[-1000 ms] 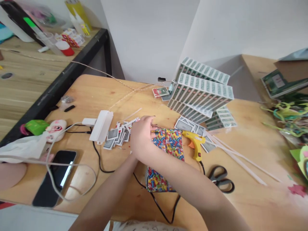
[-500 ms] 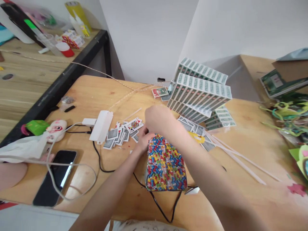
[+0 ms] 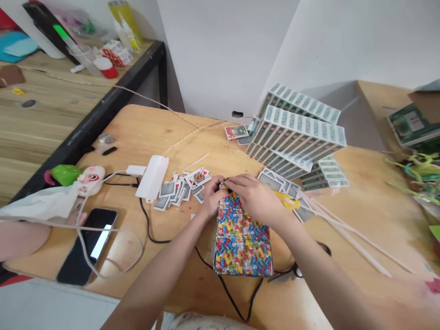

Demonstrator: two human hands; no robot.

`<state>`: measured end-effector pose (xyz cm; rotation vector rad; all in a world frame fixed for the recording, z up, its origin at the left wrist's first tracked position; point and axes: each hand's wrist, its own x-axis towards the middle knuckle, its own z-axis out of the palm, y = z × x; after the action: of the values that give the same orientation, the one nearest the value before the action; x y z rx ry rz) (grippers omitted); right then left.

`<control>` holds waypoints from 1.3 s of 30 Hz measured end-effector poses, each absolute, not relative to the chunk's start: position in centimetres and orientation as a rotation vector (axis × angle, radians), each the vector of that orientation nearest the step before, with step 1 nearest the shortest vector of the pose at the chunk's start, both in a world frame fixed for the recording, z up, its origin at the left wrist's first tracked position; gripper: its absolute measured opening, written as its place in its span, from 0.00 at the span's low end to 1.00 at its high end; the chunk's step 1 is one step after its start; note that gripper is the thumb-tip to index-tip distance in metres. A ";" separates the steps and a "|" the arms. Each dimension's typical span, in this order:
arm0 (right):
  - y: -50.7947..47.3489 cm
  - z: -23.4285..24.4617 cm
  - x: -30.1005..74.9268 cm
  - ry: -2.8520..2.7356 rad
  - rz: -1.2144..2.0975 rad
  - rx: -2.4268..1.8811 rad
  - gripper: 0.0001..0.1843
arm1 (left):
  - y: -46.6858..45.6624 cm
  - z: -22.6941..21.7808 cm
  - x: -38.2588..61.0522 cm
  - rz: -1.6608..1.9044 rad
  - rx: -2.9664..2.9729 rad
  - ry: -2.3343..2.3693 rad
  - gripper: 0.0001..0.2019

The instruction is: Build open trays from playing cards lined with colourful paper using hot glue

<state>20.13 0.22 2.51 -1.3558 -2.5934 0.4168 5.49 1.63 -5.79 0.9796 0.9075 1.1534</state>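
A block-shaped box (image 3: 242,250) covered in a bright red, blue and yellow pattern sits on the table before me. My left hand (image 3: 212,198) is closed around its far left corner, thumb on top. Over the far end bends my right hand (image 3: 254,195), its fingers close together and its fingertips meeting those of the left. What lies beneath the fingertips is hidden. Loose playing cards (image 3: 177,190) lie left of the box, with a face card (image 3: 198,178) on top. More cards (image 3: 275,178) lie beyond my right hand, beside a yellow tool (image 3: 288,200), partly covered.
Stacked green-and-white card boxes (image 3: 299,133) stand at the back right. Long pale sticks (image 3: 357,250) lie to the right. A white power strip (image 3: 153,178), a phone (image 3: 87,245) and a white cable (image 3: 137,233) occupy the left. A black cord (image 3: 237,307) loops around the patterned box.
My right hand has come down from above the far end onto the box, beside my left hand. The left hand stays at the corner. The view has shifted slightly left.
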 end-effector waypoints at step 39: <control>0.3 2.7 22.4 -1.343 0.883 -1.434 0.16 | 1.7 -5.5 5.5 1.190 1.003 0.860 0.07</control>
<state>22.40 0.35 2.74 -1.4337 -1.3431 0.8826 5.50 1.72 -5.46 1.0031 0.8602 1.1905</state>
